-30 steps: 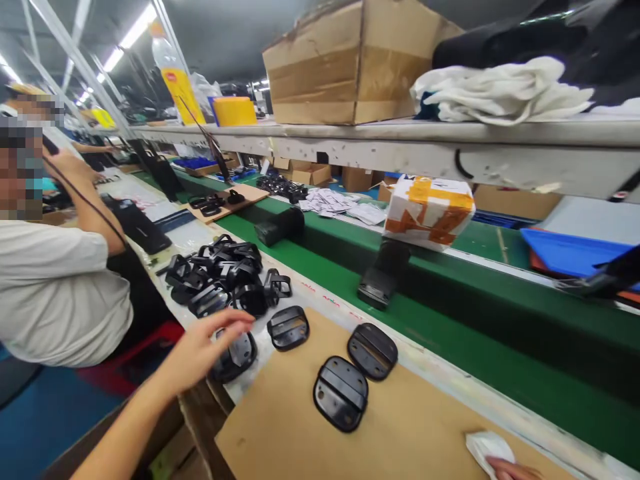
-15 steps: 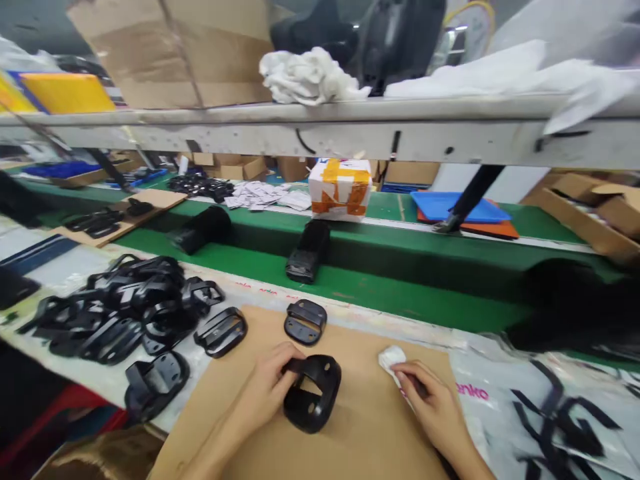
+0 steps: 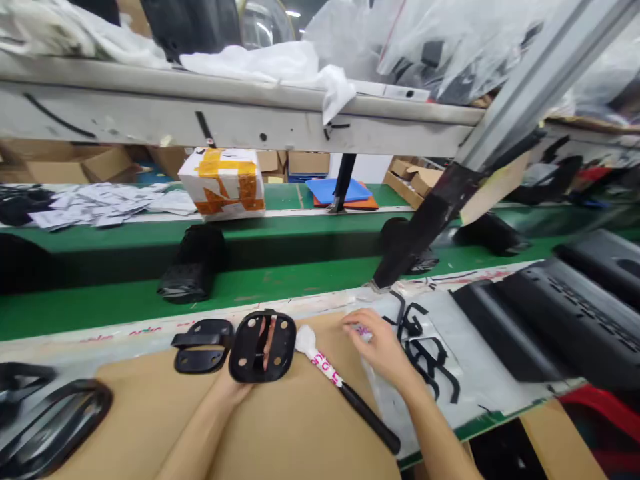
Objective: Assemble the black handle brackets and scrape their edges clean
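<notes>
My left hand (image 3: 237, 390) grips a black plastic handle plate (image 3: 242, 363) from behind, and its fingers show through the slot. The plate is tilted up, its back with several round holes facing me. A second black handle plate (image 3: 203, 361) lies just left of it on the cardboard. My right hand (image 3: 375, 343) is empty, fingers apart and bent, over the cardboard's right edge. Left of that hand lies a tool (image 3: 363, 408) with a black handle, a white wrapped head and pink lettering on its neck. Bent black strips (image 3: 433, 360) lie right of the hand.
Cardboard (image 3: 300, 433) covers the bench before me. More black plates (image 3: 55, 427) lie at the left. Large black panels (image 3: 510, 327) lie at the right. Beyond runs a green conveyor (image 3: 280, 277) with black parts. A shelf rail (image 3: 240, 120) and slanted post (image 3: 425, 227) stand overhead and right.
The view has swung right. My right hand has let go of the tool, now lying on the cardboard, and moved toward the black strips. My left hand has turned the plate's back toward me.
</notes>
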Demonstrator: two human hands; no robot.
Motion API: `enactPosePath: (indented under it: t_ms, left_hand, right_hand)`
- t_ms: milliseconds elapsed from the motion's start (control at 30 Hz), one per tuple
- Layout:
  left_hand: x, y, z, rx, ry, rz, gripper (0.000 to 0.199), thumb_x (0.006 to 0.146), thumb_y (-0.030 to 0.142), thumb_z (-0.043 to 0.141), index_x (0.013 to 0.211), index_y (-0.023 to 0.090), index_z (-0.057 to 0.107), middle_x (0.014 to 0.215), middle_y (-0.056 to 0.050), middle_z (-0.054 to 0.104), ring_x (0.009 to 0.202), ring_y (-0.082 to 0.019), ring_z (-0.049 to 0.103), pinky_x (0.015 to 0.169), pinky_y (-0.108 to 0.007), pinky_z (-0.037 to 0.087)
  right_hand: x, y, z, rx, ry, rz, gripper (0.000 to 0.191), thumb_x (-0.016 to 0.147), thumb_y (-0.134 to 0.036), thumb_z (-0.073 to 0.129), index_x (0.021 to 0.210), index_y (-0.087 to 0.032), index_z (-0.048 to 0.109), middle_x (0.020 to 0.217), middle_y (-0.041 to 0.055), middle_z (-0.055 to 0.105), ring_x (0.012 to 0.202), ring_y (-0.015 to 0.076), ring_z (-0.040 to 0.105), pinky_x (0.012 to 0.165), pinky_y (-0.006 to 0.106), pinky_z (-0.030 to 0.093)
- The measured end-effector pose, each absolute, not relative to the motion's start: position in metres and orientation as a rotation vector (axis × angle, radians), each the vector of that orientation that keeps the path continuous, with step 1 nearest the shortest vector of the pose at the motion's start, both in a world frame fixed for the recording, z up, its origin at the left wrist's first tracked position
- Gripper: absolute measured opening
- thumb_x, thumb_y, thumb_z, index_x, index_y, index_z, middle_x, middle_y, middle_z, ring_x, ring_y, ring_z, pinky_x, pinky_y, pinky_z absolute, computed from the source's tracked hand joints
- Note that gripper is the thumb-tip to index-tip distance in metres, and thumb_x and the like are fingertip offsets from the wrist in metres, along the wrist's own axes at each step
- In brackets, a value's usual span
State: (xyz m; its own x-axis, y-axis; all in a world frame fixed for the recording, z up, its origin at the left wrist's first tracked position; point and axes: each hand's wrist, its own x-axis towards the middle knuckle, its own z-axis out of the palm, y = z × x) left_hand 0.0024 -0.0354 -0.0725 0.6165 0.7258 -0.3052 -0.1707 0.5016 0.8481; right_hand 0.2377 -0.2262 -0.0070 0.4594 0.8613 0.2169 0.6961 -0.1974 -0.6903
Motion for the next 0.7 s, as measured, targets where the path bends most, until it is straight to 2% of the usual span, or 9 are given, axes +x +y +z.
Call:
enactPosePath:
  t_ms: [67,133,233,300,500,633,700]
  left_hand:
    - [-0.001,-0.032,-0.086,0.83,0.684,0.544,0.067,0.051,0.059,0.092,0.107,0.026,0.075,0.068,-0.002,0.064,0.056,-0.016,0.056,0.053,-0.031,0.051]
    - [-0.005,-0.03,-0.093,0.763,0.682,0.489,0.054,0.055,0.055,0.093,0.096,0.025,0.076,0.066,0.0,0.061,0.053,-0.013,0.052,0.052,-0.028,0.05]
    - [-0.007,-0.027,-0.094,0.701,0.692,0.442,0.037,0.065,0.051,0.09,0.075,0.021,0.071,0.061,0.001,0.055,0.049,-0.01,0.047,0.049,-0.026,0.05]
    - [-0.006,-0.027,-0.091,0.676,0.681,0.444,0.036,0.065,0.049,0.09,0.075,0.021,0.07,0.06,0.002,0.054,0.048,-0.01,0.047,0.05,-0.026,0.05]
    - [-0.001,-0.035,-0.079,0.649,0.61,0.506,0.06,0.053,0.047,0.096,0.105,0.025,0.074,0.065,0.003,0.056,0.054,-0.011,0.049,0.057,-0.027,0.051]
    - [0.026,-0.037,-0.063,0.683,0.619,0.534,0.053,0.059,0.055,0.091,0.097,0.023,0.072,0.065,0.003,0.056,0.053,-0.01,0.047,0.054,-0.024,0.046]
    - [0.046,-0.034,-0.056,0.715,0.602,0.558,0.049,0.064,0.057,0.087,0.092,0.022,0.069,0.065,0.003,0.056,0.052,-0.01,0.047,0.049,-0.022,0.04]
  right_hand:
    - [0.266,-0.243,-0.004,-2.119,-1.147,0.129,0.017,0.092,-0.027,0.058,0.095,-0.019,0.072,0.089,0.0092,0.065,0.095,0.0285,0.06,0.094,0.044,0.044]
    - [0.289,-0.256,-0.007,-2.24,-1.014,0.037,0.011,0.082,-0.022,0.064,0.087,-0.017,0.073,0.078,0.0093,0.061,0.088,0.0308,0.058,0.093,0.049,0.041]
    - [0.307,-0.265,-0.011,-2.295,-0.941,0.028,0.003,0.074,-0.02,0.068,0.074,-0.018,0.07,0.072,0.0079,0.06,0.083,0.0292,0.057,0.088,0.045,0.041]
    - [0.312,-0.269,-0.006,-2.267,-0.929,0.067,0.01,0.077,-0.027,0.067,0.071,-0.02,0.068,0.07,0.0059,0.061,0.077,0.0259,0.057,0.08,0.039,0.043]
    - [0.305,-0.272,0.04,-2.008,-0.795,0.173,0.033,0.091,-0.052,0.058,0.084,-0.019,0.061,0.063,0.0,0.058,0.055,0.0155,0.054,0.053,0.027,0.042]
    - [0.262,-0.232,0.044,-1.66,-0.784,0.315,0.034,0.094,-0.055,0.062,0.096,-0.022,0.053,0.059,-0.0052,0.055,0.041,0.0131,0.052,0.043,0.025,0.043]
    - [0.234,-0.199,0.032,-1.482,-0.909,0.356,0.025,0.099,-0.046,0.062,0.101,-0.023,0.053,0.065,-0.0018,0.064,0.049,0.0167,0.064,0.05,0.029,0.054]
